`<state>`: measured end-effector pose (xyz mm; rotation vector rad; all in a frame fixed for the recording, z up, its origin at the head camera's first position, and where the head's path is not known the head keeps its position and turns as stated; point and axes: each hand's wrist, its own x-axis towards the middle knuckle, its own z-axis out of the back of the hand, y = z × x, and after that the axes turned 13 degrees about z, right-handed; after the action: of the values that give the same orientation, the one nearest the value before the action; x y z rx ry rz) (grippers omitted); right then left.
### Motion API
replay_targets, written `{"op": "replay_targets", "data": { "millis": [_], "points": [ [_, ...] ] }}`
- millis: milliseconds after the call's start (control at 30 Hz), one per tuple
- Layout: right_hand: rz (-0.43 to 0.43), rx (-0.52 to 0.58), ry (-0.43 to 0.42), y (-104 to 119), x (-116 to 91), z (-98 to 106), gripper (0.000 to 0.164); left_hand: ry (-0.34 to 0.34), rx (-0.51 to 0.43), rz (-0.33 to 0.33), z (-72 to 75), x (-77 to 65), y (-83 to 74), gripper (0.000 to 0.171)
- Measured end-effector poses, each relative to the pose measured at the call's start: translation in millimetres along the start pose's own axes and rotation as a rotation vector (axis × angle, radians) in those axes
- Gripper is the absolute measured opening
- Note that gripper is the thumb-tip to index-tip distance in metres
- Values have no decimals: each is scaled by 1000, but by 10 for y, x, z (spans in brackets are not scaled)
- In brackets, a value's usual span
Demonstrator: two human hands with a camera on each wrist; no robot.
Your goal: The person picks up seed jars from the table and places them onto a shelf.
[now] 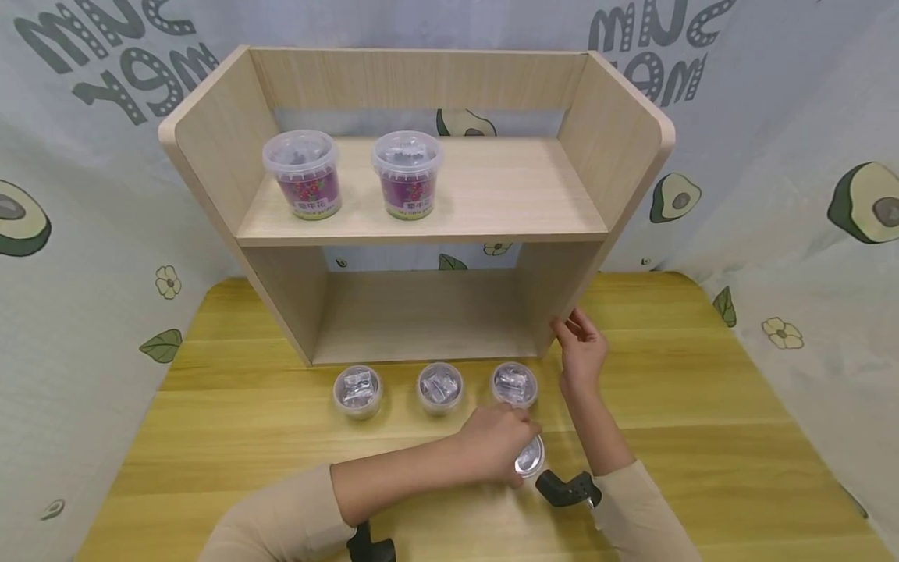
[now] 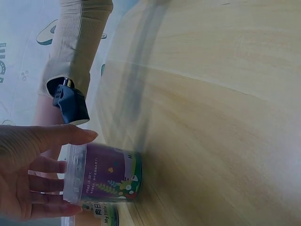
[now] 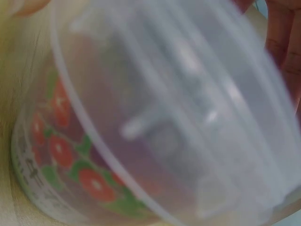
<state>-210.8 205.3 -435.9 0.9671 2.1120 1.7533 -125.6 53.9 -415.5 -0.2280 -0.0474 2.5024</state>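
Observation:
My left hand (image 1: 495,445) grips a clear-lidded plastic tub (image 1: 530,457) at its lid on the table. In the left wrist view this tub (image 2: 110,172) has a purple label, with the thumb on one side of its lid and fingers on the other. My right hand (image 1: 583,355) holds the front edge of the wooden shelf's right side panel (image 1: 562,289) low down. Three similar tubs stand in a row before the shelf: left (image 1: 357,392), middle (image 1: 439,388), right (image 1: 513,384). In the right wrist view a red-flowered tub (image 3: 94,183) looms close and blurred.
Two purple-labelled tubs, one at left (image 1: 305,176) and one nearer the middle (image 1: 407,176), stand on the upper shelf board (image 1: 506,187). Below it is the lower board (image 1: 421,312). The shelf stands on a wooden table (image 1: 702,437) before an avocado-print cloth (image 1: 772,117).

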Motion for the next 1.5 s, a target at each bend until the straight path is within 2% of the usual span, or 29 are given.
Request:
{"op": "replay_targets", "data": {
  "millis": [333, 600, 1500],
  "points": [
    [-12, 0, 1, 14, 7, -8, 37, -3, -64, -7, -6, -2, 16, 66],
    [2, 23, -11, -6, 10, -13, 34, -13, -66, -1, -7, 2, 7, 64],
    [-10, -16, 25, -7, 9, -13, 40, -6, -79, 21, -8, 4, 11, 65]
  ]
}}
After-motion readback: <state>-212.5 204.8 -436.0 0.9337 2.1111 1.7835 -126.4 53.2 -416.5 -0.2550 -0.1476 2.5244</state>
